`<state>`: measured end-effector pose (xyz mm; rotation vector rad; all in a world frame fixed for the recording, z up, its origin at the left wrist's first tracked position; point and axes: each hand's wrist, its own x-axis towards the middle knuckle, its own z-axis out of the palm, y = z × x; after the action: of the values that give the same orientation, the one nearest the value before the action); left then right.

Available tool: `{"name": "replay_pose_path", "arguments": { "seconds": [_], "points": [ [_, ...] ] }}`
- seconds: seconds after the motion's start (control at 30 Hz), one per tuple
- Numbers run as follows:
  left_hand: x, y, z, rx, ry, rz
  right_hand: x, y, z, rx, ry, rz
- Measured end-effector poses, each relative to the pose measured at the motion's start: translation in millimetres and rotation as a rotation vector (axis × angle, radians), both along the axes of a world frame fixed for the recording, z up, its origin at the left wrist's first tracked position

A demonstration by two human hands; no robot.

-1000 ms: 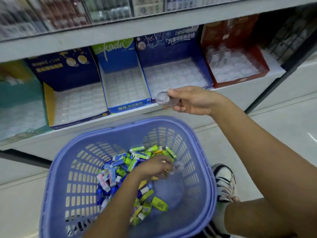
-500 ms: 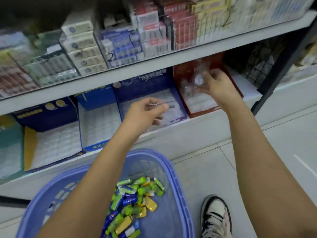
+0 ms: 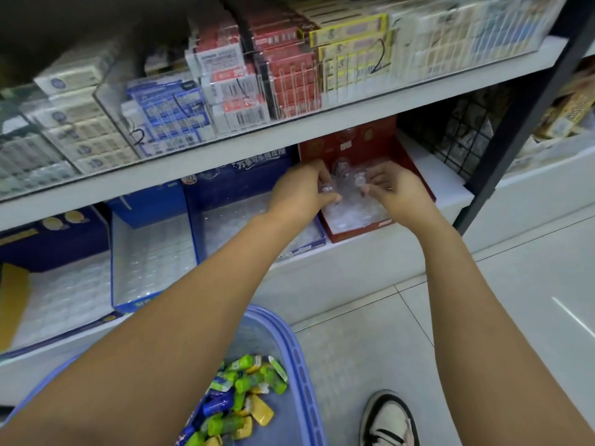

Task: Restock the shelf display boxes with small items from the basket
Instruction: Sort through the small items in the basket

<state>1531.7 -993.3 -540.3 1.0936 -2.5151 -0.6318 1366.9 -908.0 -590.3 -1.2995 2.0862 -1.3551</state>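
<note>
Both my hands are over the red display box [image 3: 415,165] on the lower shelf. My left hand [image 3: 302,191] pinches a small clear item [image 3: 328,188] at the box's left side. My right hand [image 3: 391,189] holds another clear round item [image 3: 359,181] just above the box's clear plastic tray. A few clear items stand further back in the red box. The purple basket [image 3: 301,358] sits below on the floor with several green, blue and yellow small packets [image 3: 248,400] in it. My left forearm hides much of the basket.
Left of the red box stand blue display boxes [image 3: 154,252] with clear trays, and a dark blue and yellow one [image 3: 54,284]. The upper shelf [image 3: 257,136] holds stacked card boxes behind clear dividers. A black shelf post [image 3: 515,123] rises on the right. My shoe [image 3: 389,420] is beside the basket.
My left hand rose from the basket with a clear item and moved right to the red box. My right hand carried its item up and into that box. The view tilted upward.
</note>
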Motion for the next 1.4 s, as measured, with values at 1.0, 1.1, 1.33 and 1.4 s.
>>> {"name": "replay_pose_path", "arguments": {
  "seconds": [1.0, 1.1, 1.33, 1.4],
  "points": [
    [-21, 1, 2, -0.135, -0.225, -0.069, 30, -9, 41, 0.205, 0.126, -0.122],
    [-6, 10, 12, -0.086, -0.171, -0.131, 31, -5, 53, 0.288, 0.128, -0.076],
    [96, 47, 17, -0.046, 0.148, -0.003, 89, 15, 77, 0.128, 0.226, -0.007],
    [140, 58, 5, 0.011, 0.147, 0.064, 126, 21, 85, 0.210, 0.170, 0.217]
  ]
}}
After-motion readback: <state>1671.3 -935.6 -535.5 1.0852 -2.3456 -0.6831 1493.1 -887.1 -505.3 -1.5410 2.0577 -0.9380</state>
